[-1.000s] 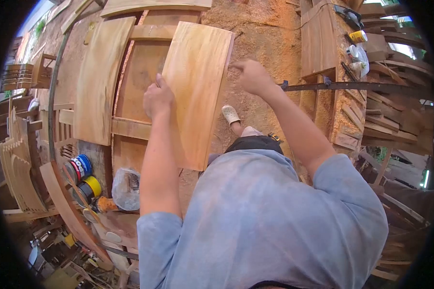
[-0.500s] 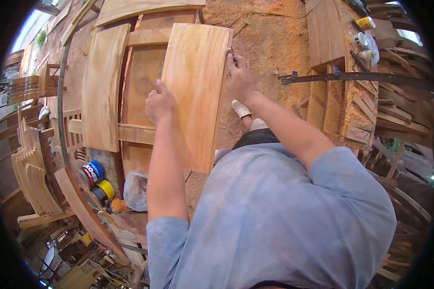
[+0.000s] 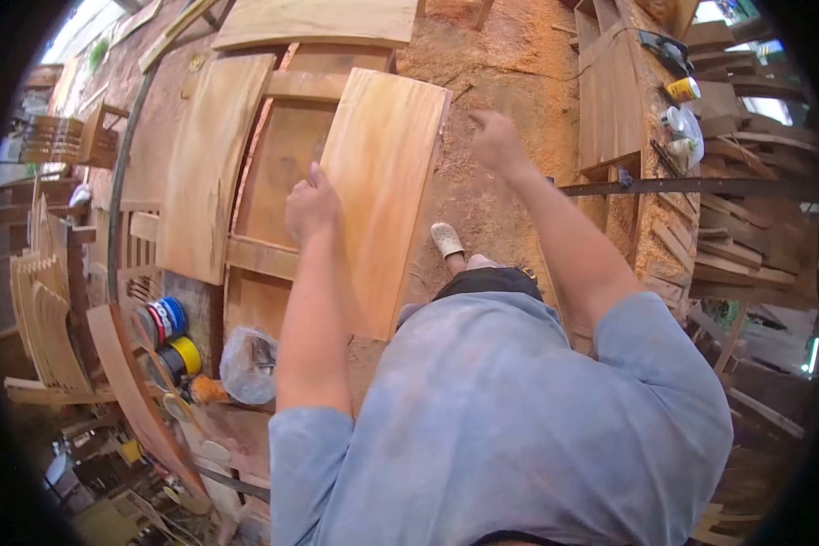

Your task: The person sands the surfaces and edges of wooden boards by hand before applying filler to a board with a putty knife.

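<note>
A pale wooden board (image 3: 382,182) stands in front of me, long side up, over a wooden frame (image 3: 282,173). My left hand (image 3: 312,207) grips the board's left edge at mid height. To the right of the board's upper right corner, my right hand (image 3: 493,138) hovers over the sawdust with loosely curled fingers, apart from the board and holding nothing I can see. My foot in a white shoe (image 3: 446,239) shows below the board's right edge.
A second board (image 3: 207,173) leans at the left. Tins (image 3: 159,320) and a plastic bag (image 3: 247,364) lie at lower left beside stacked curved wooden parts (image 3: 45,318). A metal bar clamp (image 3: 692,187), bottles (image 3: 678,91) and stacked timber are at the right. Sawdust (image 3: 510,55) covers the floor.
My right hand has let go of the board's upper right edge and moved out to the right. My left hand keeps its hold on the left edge.
</note>
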The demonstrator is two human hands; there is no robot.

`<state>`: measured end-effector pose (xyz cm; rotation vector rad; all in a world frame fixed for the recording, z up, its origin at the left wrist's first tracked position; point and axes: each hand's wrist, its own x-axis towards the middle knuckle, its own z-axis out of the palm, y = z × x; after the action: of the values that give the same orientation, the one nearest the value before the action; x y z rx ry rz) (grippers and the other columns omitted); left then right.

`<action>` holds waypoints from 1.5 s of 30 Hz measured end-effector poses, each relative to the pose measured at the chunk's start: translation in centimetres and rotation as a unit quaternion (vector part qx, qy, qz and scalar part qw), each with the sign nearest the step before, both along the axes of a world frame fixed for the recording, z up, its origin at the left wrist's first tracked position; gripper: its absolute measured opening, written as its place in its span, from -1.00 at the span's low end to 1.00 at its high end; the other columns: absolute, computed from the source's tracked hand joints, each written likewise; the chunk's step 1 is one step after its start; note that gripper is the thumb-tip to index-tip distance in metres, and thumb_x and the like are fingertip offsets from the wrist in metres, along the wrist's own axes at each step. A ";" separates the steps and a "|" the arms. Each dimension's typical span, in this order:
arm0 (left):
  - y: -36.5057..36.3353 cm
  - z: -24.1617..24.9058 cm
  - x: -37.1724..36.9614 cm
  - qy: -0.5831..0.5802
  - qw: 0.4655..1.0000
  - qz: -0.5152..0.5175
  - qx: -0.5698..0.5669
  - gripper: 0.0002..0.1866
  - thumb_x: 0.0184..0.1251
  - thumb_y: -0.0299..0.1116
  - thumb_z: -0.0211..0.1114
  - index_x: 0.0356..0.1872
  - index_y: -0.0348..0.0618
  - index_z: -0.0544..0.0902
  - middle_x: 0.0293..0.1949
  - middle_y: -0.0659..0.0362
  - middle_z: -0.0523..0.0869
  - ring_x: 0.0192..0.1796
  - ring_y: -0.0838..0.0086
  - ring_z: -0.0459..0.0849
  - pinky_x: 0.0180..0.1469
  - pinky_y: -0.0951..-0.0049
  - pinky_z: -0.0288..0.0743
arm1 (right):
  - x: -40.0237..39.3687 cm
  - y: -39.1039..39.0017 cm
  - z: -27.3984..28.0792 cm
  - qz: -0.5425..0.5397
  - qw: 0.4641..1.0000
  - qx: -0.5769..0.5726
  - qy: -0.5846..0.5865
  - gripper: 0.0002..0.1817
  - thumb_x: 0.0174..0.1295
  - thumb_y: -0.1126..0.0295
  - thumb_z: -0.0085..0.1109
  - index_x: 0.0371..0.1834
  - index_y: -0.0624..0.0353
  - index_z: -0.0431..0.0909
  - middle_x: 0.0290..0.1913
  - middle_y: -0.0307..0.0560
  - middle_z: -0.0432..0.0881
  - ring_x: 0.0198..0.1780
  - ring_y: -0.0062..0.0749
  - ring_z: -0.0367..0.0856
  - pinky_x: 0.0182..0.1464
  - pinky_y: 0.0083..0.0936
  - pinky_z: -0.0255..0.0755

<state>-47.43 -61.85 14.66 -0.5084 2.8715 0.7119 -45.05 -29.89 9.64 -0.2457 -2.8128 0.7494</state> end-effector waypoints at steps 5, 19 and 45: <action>-0.2 -0.1 -0.2 -0.005 1.000 0.004 0.001 -0.26 0.54 0.15 -0.23 -0.15 -0.40 0.71 -0.09 -0.27 0.72 0.06 -0.08 0.69 0.14 -0.02 0.50 | -5.3 0.2 6.7 -0.004 0.989 0.000 -0.145 -0.57 0.08 0.46 0.03 0.03 0.11 0.71 0.01 0.24 0.68 0.09 0.06 0.65 0.19 -0.24 0.49; -0.1 0.2 -0.2 -0.012 1.000 -0.012 0.013 -0.30 0.54 0.13 -0.23 -0.15 -0.31 0.73 -0.10 -0.22 0.74 0.02 -0.05 0.71 0.11 0.02 0.53 | -5.7 -1.7 6.7 0.087 0.950 0.119 -0.277 -0.73 0.13 0.34 0.16 -0.15 0.18 0.72 -0.01 0.21 0.69 0.10 0.02 0.65 0.15 -0.21 0.52; -0.7 -1.2 -0.3 0.018 0.998 -0.049 0.035 -0.32 0.55 0.09 -0.24 -0.08 -0.30 0.72 -0.04 -0.22 0.72 0.06 -0.07 0.69 0.16 -0.01 0.50 | 8.3 -8.8 6.3 0.007 0.987 0.038 -0.155 -0.59 0.16 0.51 0.02 0.07 0.21 0.68 0.02 0.20 0.66 0.08 0.06 0.62 0.16 -0.19 0.48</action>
<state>-47.73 -62.56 13.51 -0.3455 2.8681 0.8101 -36.76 -38.65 15.96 -0.3587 -3.1305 0.6549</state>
